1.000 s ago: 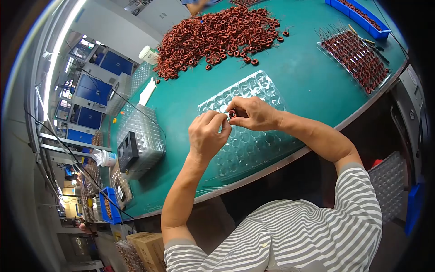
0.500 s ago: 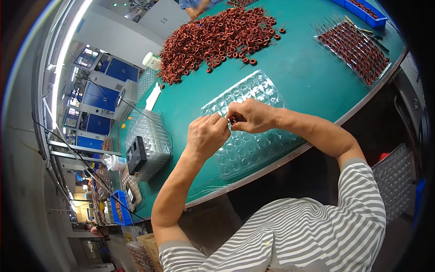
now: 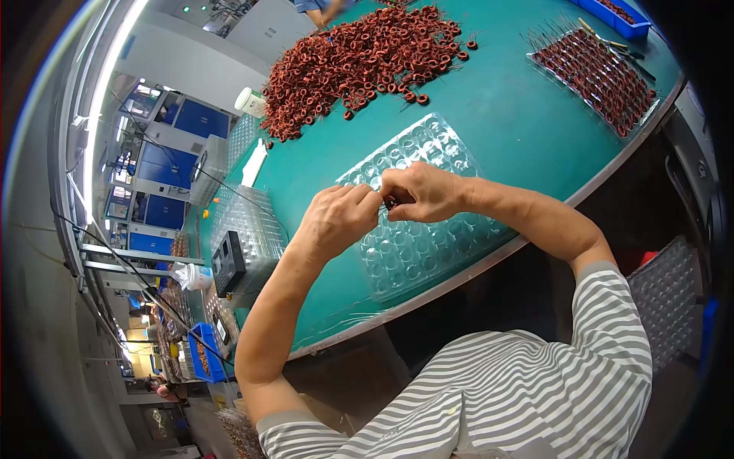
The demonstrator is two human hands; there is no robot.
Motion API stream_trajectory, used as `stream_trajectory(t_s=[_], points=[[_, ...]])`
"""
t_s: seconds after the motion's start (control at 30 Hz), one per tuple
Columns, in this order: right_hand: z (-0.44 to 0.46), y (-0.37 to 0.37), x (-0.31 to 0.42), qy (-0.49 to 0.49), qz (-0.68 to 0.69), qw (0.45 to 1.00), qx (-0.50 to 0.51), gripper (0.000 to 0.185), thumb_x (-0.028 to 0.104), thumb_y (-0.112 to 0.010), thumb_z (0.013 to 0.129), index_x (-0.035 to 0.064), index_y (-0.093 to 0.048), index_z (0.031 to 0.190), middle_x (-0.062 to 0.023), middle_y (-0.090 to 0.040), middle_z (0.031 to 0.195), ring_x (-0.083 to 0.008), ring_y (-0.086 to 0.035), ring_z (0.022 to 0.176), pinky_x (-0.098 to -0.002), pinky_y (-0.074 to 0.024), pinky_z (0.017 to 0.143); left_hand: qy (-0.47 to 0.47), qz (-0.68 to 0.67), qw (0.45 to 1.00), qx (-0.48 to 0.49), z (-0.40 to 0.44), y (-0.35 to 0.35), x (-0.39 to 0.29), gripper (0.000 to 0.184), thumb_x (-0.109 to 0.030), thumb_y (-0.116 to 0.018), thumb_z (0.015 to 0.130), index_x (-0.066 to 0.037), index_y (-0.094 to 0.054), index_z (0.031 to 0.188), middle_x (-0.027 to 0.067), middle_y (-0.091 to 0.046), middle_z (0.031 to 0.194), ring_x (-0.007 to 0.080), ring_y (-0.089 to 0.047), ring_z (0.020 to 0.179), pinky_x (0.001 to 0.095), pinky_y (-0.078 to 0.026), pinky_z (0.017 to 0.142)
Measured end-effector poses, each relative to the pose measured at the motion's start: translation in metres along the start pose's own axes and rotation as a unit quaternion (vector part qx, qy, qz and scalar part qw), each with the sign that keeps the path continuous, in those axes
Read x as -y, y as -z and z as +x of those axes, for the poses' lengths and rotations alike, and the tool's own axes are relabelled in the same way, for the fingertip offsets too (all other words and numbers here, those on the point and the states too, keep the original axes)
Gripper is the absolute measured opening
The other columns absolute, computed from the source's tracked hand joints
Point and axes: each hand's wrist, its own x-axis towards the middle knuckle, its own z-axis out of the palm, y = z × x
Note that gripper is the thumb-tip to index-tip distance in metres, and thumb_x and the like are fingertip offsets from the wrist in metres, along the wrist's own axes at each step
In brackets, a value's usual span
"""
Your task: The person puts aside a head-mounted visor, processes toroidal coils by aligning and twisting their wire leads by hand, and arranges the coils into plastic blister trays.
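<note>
Above a clear plastic tray [image 3: 428,260] with round pockets, both hands meet at chest height. My right hand [image 3: 424,193] is closed on a small red ring coil [image 3: 391,203], which shows dark between thumb and fingers. My left hand [image 3: 342,216] is closed right beside it, fingertips pinched at the coil's left side; what they grip is hidden, and too small to make out. Further up the table lies a big heap of red ring coils [image 3: 359,61] with thin wire leads.
At the right, a filled tray of coils [image 3: 592,80] lies near pliers [image 3: 600,34] and a blue bin [image 3: 619,19]. On the left stand stacked clear trays [image 3: 260,222], a black box [image 3: 228,262] and a white tub [image 3: 248,101]. Another person's arm [image 3: 329,14] shows beyond the heap.
My left hand and forearm have shifted a little to the left, the elbow outward. My right hand stays almost in place with the coil. The whole view has moved slightly.
</note>
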Motion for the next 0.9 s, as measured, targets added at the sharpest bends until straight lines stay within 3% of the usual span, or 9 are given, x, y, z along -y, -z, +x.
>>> stream_trajectory(t_s=[0.2,0.4,0.47,0.67,0.77,0.9], points=[[-0.002,-0.001,0.002,0.036,0.028,0.999,-0.027,0.025,0.009,-0.074,0.082,-0.0008,-0.054,0.096,-0.0079,-0.062,0.068,-0.0155,-0.057,0.06,-0.0315,-0.0466,0.057,0.044,-0.07,0.994,-0.068,0.002,0.004,-0.005,0.019,0.0,-0.072,0.071,-0.005,-0.055,0.08,0.0072,-0.057,0.072,0.0252,-0.061,0.066,0.0382,-0.051,0.062],[0.0,-0.005,-0.003,0.087,0.022,0.995,-0.052,0.028,0.009,-0.074,0.083,0.0004,-0.053,0.098,-0.0082,-0.06,0.067,-0.0159,-0.055,0.057,-0.0311,-0.0451,0.055,0.031,-0.102,0.994,-0.031,0.003,0.019,0.002,0.013,-0.006,-0.068,0.078,-0.005,-0.056,0.082,0.0071,-0.056,0.072,0.0275,-0.06,0.069,0.038,-0.051,0.062],[0.001,-0.006,-0.004,0.109,-0.006,0.993,-0.056,0.028,0.009,-0.075,0.085,-0.0005,-0.054,0.102,-0.0053,-0.063,0.072,-0.0101,-0.057,0.062,-0.0269,-0.0462,0.057,0.031,-0.117,0.993,0.004,0.003,0.025,0.003,0.011,-0.008,-0.067,0.08,-0.005,-0.056,0.082,0.007,-0.057,0.073,0.0281,-0.06,0.069,0.0384,-0.051,0.062],[0.001,-0.011,-0.008,0.092,-0.011,0.995,-0.038,0.03,0.009,-0.076,0.083,0.0019,-0.055,0.103,-0.0098,-0.068,0.081,-0.0158,-0.064,0.066,-0.029,-0.0499,0.061,0.06,-0.111,0.992,0.03,-0.001,0.02,0.005,0.014,-0.008,-0.07,0.078,-0.007,-0.056,0.081,0.0066,-0.06,0.074,0.0279,-0.062,0.068,0.0391,-0.051,0.06],[0.0,-0.012,-0.003,0.124,-0.059,0.987,-0.083,0.035,0.011,-0.077,0.082,0.0025,-0.053,0.106,-0.013,-0.067,0.077,-0.0266,-0.068,0.066,-0.033,-0.0516,0.06,0.085,-0.129,0.987,0.039,-0.003,0.021,0.006,0.014,-0.009,-0.069,0.079,-0.007,-0.056,0.083,0.0072,-0.063,0.073,0.0288,-0.063,0.067,0.0393,-0.051,0.059],[0.001,-0.016,-0.009,0.117,-0.04,0.988,-0.088,0.035,0.011,-0.077,0.081,0.0028,-0.053,0.106,-0.0137,-0.068,0.079,-0.0279,-0.07,0.07,-0.0338,-0.0529,0.061,0.095,-0.162,0.981,0.043,-0.003,0.019,0.007,0.014,-0.008,-0.069,0.079,-0.006,-0.056,0.085,0.0084,-0.065,0.074,0.0298,-0.064,0.067,0.039,-0.051,0.06]])
